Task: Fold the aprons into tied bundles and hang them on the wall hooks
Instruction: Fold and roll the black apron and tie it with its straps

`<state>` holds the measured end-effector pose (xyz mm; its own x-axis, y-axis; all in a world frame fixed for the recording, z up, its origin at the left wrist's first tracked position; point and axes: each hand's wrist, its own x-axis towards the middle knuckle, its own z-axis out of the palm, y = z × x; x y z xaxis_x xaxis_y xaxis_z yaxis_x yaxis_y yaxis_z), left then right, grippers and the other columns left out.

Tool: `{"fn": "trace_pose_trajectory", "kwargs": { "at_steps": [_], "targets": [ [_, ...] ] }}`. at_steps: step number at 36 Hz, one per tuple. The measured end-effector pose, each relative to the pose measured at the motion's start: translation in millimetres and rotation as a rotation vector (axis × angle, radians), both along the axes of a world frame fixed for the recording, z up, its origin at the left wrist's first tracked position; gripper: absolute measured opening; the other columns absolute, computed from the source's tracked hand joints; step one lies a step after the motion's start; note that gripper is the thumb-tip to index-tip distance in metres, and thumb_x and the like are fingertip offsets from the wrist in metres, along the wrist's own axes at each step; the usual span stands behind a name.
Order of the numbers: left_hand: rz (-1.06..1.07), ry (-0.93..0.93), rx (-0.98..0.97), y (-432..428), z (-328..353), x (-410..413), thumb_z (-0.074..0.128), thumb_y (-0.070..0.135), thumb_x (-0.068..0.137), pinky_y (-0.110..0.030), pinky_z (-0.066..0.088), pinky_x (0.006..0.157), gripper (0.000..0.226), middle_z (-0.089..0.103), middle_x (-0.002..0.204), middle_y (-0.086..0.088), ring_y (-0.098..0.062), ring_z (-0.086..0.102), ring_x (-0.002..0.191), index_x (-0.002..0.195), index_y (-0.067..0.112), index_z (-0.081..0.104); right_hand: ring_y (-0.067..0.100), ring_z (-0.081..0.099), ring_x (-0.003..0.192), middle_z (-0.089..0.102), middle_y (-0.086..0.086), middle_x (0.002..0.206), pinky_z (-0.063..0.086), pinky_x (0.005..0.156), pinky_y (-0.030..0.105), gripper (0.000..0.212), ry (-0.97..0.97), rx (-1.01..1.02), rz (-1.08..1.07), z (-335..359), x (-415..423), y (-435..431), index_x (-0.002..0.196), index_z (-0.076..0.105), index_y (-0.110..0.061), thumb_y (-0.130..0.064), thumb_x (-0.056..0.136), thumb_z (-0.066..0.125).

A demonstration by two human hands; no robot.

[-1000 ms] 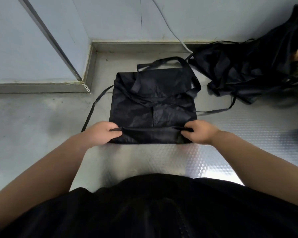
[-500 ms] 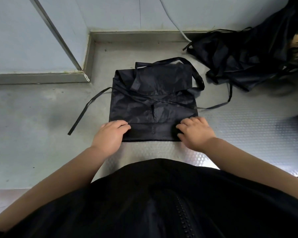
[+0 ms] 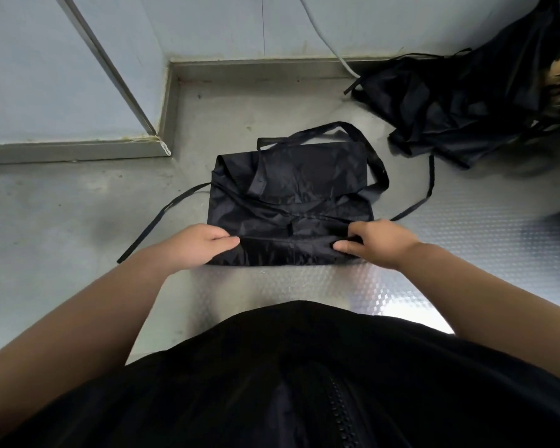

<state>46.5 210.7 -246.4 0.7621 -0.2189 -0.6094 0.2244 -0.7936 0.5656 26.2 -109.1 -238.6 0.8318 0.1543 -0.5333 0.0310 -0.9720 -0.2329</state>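
A black apron (image 3: 291,192) lies folded into a rough square on the metal floor in front of me. Its near edge is rolled into a narrow band (image 3: 285,252). My left hand (image 3: 198,244) grips the left end of that band. My right hand (image 3: 374,242) pinches the right end, thumb below and fingers curled over the fabric. The neck loop (image 3: 366,147) arches over the far edge. One tie strap (image 3: 156,223) trails left on the floor and another (image 3: 425,195) trails right.
A heap of more black aprons (image 3: 466,101) lies at the back right against the wall. A light blue wall (image 3: 223,24) with a metal skirting (image 3: 256,64) closes the far side. A white cable (image 3: 330,43) runs down the wall. My dark clothing fills the bottom of the view.
Both hands went from lying flat on the rolled edge to gripping its ends. The roll has advanced a little away from me. The camera has tilted slightly.
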Motion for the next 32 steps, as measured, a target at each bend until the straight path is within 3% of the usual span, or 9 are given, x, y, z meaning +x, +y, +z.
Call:
{"fn": "trace_pose_trajectory", "kwargs": {
  "at_steps": [3, 7, 10, 15, 19, 23, 27, 29, 32],
  "targets": [
    [0.024, -0.014, 0.024, 2, -7, 2, 0.055, 0.038, 0.093, -0.025, 0.035, 0.060, 0.040, 0.047, 0.069, -0.005, -0.014, 0.044, 0.061, 0.086, -0.002, 0.057, 0.013, 0.050, 0.087, 0.051, -0.010, 0.093, 0.039, 0.072, 0.027, 0.050, 0.066, 0.017, 0.004, 0, 2, 2, 0.110, 0.051, -0.026, -0.066, 0.080, 0.055],
    [0.066, -0.177, 0.017, 3, -17, 0, 0.062, 0.034, 0.089, -0.024, 0.040, 0.068, 0.020, 0.064, 0.079, -0.001, -0.010, 0.056, 0.073, 0.084, 0.015, 0.061, 0.016, 0.052, 0.080, 0.054, -0.006, 0.079, 0.037, 0.065, 0.027, 0.029, 0.023, 0.061, -0.042, -4, 4, 4, 0.094, 0.053, -0.024, -0.053, 0.089, 0.051],
    [0.161, -0.318, 0.091, 3, -20, -4, 0.064, 0.036, 0.087, -0.019, 0.036, 0.059, 0.020, 0.059, 0.074, 0.006, -0.008, 0.052, 0.071, 0.084, 0.017, 0.059, 0.019, 0.054, 0.080, 0.057, -0.002, 0.082, 0.038, 0.066, 0.028, 0.026, -0.009, 0.025, -0.096, -7, 6, 0, 0.097, 0.055, -0.020, -0.045, 0.093, 0.048],
    [0.172, -0.469, 0.289, -2, -29, -10, 0.060, 0.045, 0.087, -0.031, 0.039, 0.062, 0.031, 0.059, 0.087, -0.002, -0.023, 0.056, 0.082, 0.093, 0.015, 0.054, 0.025, 0.056, 0.098, 0.059, 0.006, 0.108, 0.037, 0.077, 0.031, 0.035, -0.067, -0.162, -0.097, -13, 3, 11, 0.116, 0.050, -0.017, -0.045, 0.099, 0.036],
    [-0.012, -0.660, 0.431, -9, -30, -14, 0.068, 0.032, 0.085, -0.042, 0.044, 0.084, 0.044, 0.054, 0.116, -0.014, -0.034, 0.050, 0.106, 0.120, 0.008, 0.055, 0.029, 0.047, 0.114, 0.052, 0.008, 0.120, 0.032, 0.095, 0.037, 0.037, -0.282, -0.353, -0.011, -17, -6, 24, 0.122, 0.047, -0.016, -0.042, 0.099, 0.038],
    [-0.377, -0.861, 0.341, -19, -30, -10, 0.066, -0.010, 0.073, -0.047, 0.047, 0.085, 0.068, 0.045, 0.134, -0.012, -0.034, 0.043, 0.110, 0.133, 0.017, 0.049, 0.029, 0.047, 0.108, 0.045, 0.008, 0.118, 0.036, 0.089, 0.036, 0.035, -0.325, -0.291, 0.057, -14, -4, 35, 0.127, 0.042, -0.018, -0.016, 0.093, 0.050],
    [-0.661, -0.662, 0.393, -32, -21, 3, 0.044, -0.007, 0.084, -0.037, 0.027, 0.106, 0.081, 0.006, 0.158, 0.004, -0.021, 0.013, 0.132, 0.149, 0.034, 0.018, 0.033, 0.052, 0.109, 0.035, 0.011, 0.134, 0.048, 0.085, 0.040, 0.075, -0.128, -0.013, -0.083, -12, 8, 47, 0.146, 0.021, -0.025, 0.009, 0.083, 0.044],
    [-0.684, -0.534, 0.434, -33, -19, 8, 0.038, 0.001, 0.089, -0.035, 0.022, 0.109, 0.071, 0.005, 0.158, 0.009, -0.020, 0.010, 0.138, 0.149, 0.035, 0.018, 0.034, 0.048, 0.120, 0.032, 0.013, 0.143, 0.045, 0.096, 0.042, 0.076, -0.050, 0.048, -0.153, -13, 12, 48, 0.150, 0.016, -0.025, 0.006, 0.086, 0.042],
    [-0.624, -0.549, 0.442, -27, -24, 8, 0.039, 0.012, 0.093, -0.035, 0.024, 0.108, 0.059, 0.017, 0.155, 0.008, -0.021, 0.019, 0.137, 0.147, 0.029, 0.024, 0.032, 0.040, 0.130, 0.033, 0.016, 0.146, 0.038, 0.104, 0.036, 0.066, 0.008, 0.062, -0.191, -15, 16, 48, 0.150, 0.021, -0.020, 0.000, 0.090, 0.042]
  ]
}}
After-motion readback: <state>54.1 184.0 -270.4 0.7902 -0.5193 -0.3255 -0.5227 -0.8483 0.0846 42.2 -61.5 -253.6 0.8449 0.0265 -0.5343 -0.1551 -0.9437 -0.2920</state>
